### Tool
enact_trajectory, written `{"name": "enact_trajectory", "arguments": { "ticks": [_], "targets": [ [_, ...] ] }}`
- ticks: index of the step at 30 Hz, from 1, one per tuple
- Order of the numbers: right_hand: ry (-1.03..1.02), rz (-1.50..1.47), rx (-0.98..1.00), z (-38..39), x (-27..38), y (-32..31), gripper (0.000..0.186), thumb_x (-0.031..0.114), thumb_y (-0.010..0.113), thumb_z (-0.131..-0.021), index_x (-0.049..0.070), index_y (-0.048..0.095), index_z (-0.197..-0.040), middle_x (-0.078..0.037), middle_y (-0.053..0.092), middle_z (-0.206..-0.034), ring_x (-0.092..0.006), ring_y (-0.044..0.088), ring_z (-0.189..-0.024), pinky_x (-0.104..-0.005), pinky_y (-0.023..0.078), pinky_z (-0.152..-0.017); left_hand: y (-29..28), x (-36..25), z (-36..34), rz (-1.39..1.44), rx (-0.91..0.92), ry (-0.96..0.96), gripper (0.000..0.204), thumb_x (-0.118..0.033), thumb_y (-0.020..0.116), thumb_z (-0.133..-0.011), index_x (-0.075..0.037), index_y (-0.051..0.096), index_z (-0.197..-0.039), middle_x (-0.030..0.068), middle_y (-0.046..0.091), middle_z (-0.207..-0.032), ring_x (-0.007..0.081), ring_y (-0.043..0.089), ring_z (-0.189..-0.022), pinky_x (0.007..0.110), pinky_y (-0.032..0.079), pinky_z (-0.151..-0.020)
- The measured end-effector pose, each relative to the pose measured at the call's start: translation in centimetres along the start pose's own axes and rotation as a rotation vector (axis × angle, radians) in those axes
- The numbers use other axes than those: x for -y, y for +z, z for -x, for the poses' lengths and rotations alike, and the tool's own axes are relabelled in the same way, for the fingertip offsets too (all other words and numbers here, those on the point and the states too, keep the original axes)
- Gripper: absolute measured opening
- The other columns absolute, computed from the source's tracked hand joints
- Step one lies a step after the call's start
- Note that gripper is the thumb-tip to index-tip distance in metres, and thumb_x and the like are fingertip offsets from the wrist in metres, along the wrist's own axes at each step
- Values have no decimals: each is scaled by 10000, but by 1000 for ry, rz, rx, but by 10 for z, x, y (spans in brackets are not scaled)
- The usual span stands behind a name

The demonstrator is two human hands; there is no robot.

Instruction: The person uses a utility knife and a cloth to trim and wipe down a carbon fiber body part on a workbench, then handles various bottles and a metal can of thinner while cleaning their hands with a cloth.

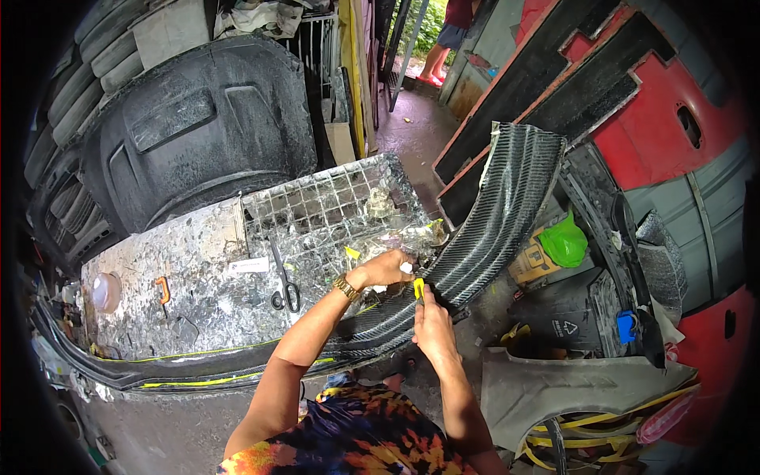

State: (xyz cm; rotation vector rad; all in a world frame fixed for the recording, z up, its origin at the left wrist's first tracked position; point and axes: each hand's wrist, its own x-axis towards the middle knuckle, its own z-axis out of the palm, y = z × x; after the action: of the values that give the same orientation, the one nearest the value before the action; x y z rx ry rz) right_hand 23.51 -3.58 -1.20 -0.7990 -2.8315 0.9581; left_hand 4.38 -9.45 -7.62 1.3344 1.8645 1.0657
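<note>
Paint-crusted, grey-white workshop surface (pixel 214 317) bore a long, curved, black woven-pattern part (pixel 475 257)

Nearest, the part ran along the surface's near edge and swept past its right end, glossy and ridged lengthwise. The right hand (pixel 434 324) was clamped on a small bright-yellow tool (pixel 419 288) over the part; the left hand (pixel 385 269) had its fingers bent beside a small white piece (pixel 406 267), though whether they gripped it could not be made out. If the part shifted under uneven pressure, the tool could have slipped, catching the left hand or scoring the weave; the overhanging end might also have sagged or swung. Beyond lay slim scissors with black looped handles (pixel 286 283), a C-shaped orange clamp (pixel 163 290) and a crusted, square-mesh metal grid (pixel 324 194). Farther off stood a dusty, matte-black moulded hood (pixel 261 119) with raised and recessed shapes. Farthest, a person's bare legs (pixel 434 63) showed.
</note>
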Motion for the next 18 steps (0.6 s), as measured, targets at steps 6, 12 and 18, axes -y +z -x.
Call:
{"name": "enact_trajectory", "arguments": {
  "ticks": [6,12,18],
  "targets": [
    [135,-150,92,17,33,-17,423,95,430,-921,-64,359,-1306,-208,614,-751,-255,617,-503,-378,504,-481,1,-4,2,-43,-25,-4,415,-258,699,-768,10,623,-1075,214,651,-978,312,628,-925,350,479,-827],
    [183,-241,147,39,31,-21,422,66,430,-922,-39,350,-1322,-183,596,-653,-229,596,-439,-354,487,-436,-2,-9,2,5,-37,-24,304,-252,697,-777,-4,648,-947,171,663,-932,291,630,-864,357,476,-796],
    [142,-363,40,50,23,-40,430,85,427,-928,2,353,-1343,-179,590,-661,-225,593,-436,-357,484,-432,-15,-12,12,234,62,-17,268,-256,703,-786,-27,662,-919,100,667,-919,214,607,-914,311,445,-841]
  ]
}}
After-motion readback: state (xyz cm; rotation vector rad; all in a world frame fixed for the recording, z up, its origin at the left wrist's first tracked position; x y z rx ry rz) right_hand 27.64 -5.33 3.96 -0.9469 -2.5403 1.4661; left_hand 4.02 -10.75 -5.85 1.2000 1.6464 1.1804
